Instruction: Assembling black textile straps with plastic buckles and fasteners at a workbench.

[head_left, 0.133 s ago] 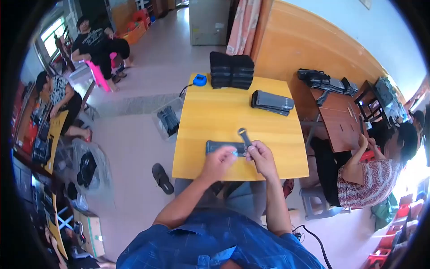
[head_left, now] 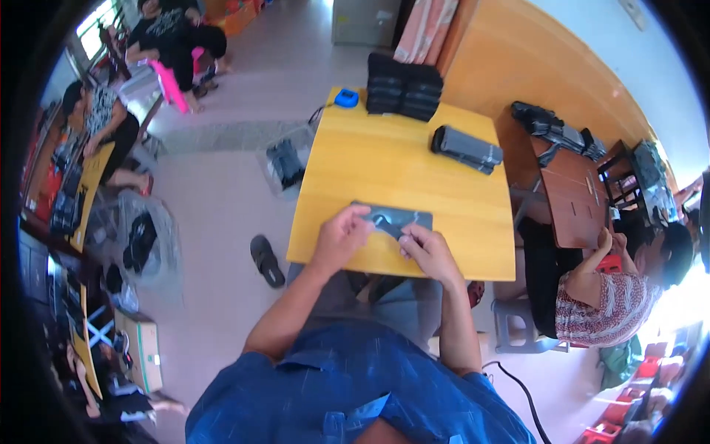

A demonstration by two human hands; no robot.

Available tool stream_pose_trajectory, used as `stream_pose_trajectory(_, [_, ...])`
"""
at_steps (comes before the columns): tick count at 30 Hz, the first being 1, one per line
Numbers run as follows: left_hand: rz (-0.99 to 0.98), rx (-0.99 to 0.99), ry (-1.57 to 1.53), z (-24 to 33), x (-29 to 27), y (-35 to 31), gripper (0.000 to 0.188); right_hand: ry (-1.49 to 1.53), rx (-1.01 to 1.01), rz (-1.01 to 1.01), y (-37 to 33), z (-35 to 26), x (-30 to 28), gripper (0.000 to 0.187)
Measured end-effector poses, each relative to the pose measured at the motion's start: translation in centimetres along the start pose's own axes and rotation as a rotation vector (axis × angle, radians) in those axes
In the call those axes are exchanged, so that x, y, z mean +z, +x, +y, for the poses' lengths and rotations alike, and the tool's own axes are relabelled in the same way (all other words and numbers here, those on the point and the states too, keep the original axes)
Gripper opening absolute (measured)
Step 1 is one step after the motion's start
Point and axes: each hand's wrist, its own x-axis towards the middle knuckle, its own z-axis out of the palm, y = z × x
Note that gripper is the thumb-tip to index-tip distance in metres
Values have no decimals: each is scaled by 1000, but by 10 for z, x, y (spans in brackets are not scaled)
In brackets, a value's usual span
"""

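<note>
My right hand (head_left: 433,255) is closed on a dark strap (head_left: 390,227), pinching it between thumb and fingers. The strap points left, and a light, shiny ring shows at its far end. Close to that ring, my left hand (head_left: 342,233) has its fingers curled together in a pinch; I cannot make out what is in its fingertips. Beneath both hands, a flat dark-grey fabric piece (head_left: 420,217) lies on the yellow table (head_left: 340,170), partly covered by my fingers.
A tall black bundle (head_left: 403,89) and a smaller grey stack (head_left: 467,149) stand toward the table's far side. At the far left corner sits a blue device (head_left: 346,98) with a cord. A person works at a brown table (head_left: 569,200) on the right. A slipper (head_left: 266,260) lies on the floor.
The strap's ring end has swung from pointing away from me to pointing left, toward my left hand. My right hand has lowered and turned inward. The whole view has also shifted.
</note>
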Motion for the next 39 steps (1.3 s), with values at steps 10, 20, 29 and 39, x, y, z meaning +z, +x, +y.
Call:
stream_pose_trajectory(10, [-9, 15, 194, -28, -29, -33, 11, -287, -1, -211, -2, -9, 19, 15])
stream_pose_trajectory(20, [172, -21, 271, -48, -44, -18, 12, -199, 140, -27, -12, 47, -36, 15])
stream_pose_trajectory(29, [208, 114, 679, -50, -38, 2, 12, -79, 248, 224, -3, 61, -42, 22])
stream_pose_trajectory(39, [154, 149, 819, -48, -34, 8, 14, -172, 352, 321, -3, 64, -38, 23])
